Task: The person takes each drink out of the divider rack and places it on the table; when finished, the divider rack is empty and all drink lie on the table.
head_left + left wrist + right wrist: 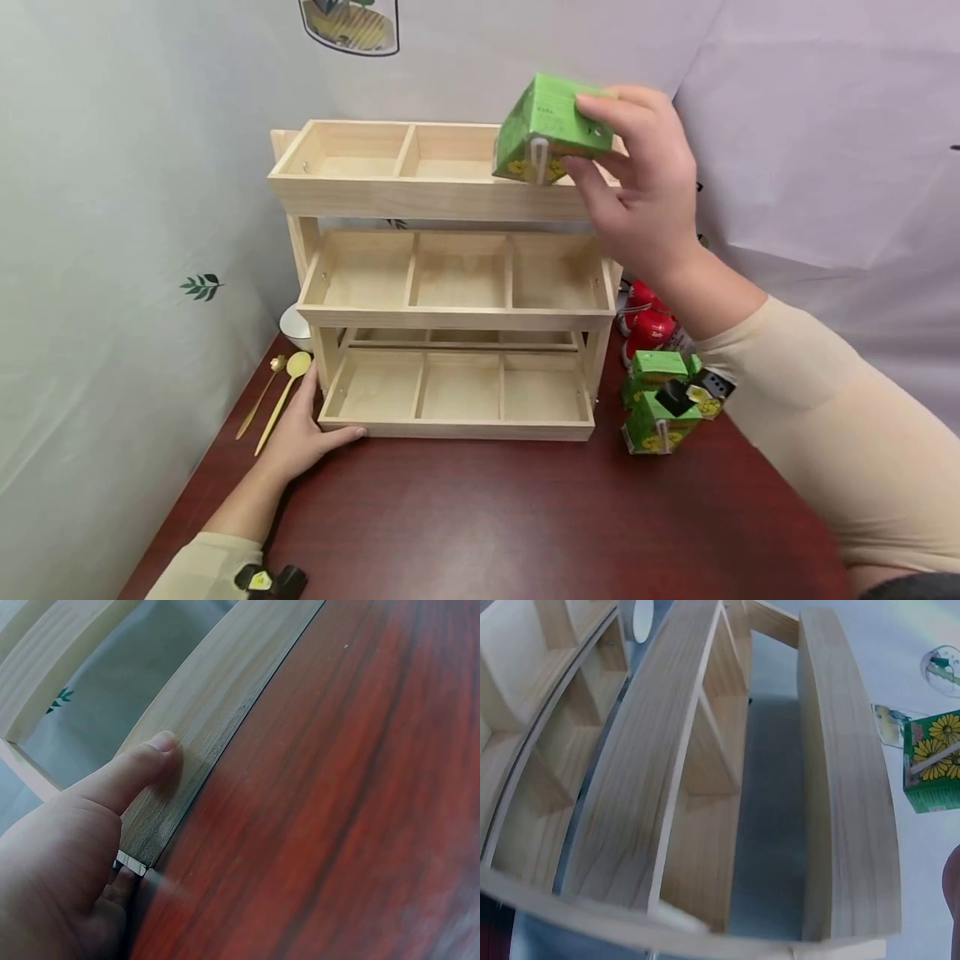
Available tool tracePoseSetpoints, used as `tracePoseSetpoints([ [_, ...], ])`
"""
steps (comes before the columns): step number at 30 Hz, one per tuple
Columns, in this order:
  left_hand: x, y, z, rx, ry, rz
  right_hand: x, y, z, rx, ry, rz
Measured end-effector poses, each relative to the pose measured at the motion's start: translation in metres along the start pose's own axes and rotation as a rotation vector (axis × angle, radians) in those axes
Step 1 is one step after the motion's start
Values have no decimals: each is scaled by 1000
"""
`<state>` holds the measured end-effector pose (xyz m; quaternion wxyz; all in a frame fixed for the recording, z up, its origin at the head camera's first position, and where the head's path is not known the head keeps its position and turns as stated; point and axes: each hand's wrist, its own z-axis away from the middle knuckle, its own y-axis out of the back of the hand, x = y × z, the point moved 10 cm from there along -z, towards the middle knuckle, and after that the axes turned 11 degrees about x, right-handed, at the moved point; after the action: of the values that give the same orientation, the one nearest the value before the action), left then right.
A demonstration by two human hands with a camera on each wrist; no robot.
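Note:
Pinched between thumb and fingers, a green juice carton [555, 125] with yellow flowers and a straw on its side is held up by my right hand [648, 167]. It is in front of the right part of the top tray of a three-tier wooden shelf [457, 320]. The carton [934, 761] also shows at the edge of the right wrist view. My left hand [300, 433] grips the shelf's lower left corner. In the left wrist view, the left thumb [142, 769] lies on the front board [217, 697]; its other fingers are mostly hidden around the side.
Several more green cartons [651, 429] stand right of the shelf, partly behind my sleeve. Red items [648, 325] are behind them. At left lie a gold spoon [298, 364] and a gold utensil [258, 406], near a white bowl [294, 327]. The dark red table [480, 508] extends in front.

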<state>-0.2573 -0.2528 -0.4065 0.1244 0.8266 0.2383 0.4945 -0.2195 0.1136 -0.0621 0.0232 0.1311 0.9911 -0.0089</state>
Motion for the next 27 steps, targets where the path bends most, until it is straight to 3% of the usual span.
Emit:
tracePoseSetpoints([
  [10,1,3,0,7,3,-10,3,43,20,-32,-97,-3],
  [16,1,2,0,3,7,-14,-2,81,34,33,-123,-33],
  [27,1,3,1,8,12,-4,-11,131,66,-63,-168,134],
])
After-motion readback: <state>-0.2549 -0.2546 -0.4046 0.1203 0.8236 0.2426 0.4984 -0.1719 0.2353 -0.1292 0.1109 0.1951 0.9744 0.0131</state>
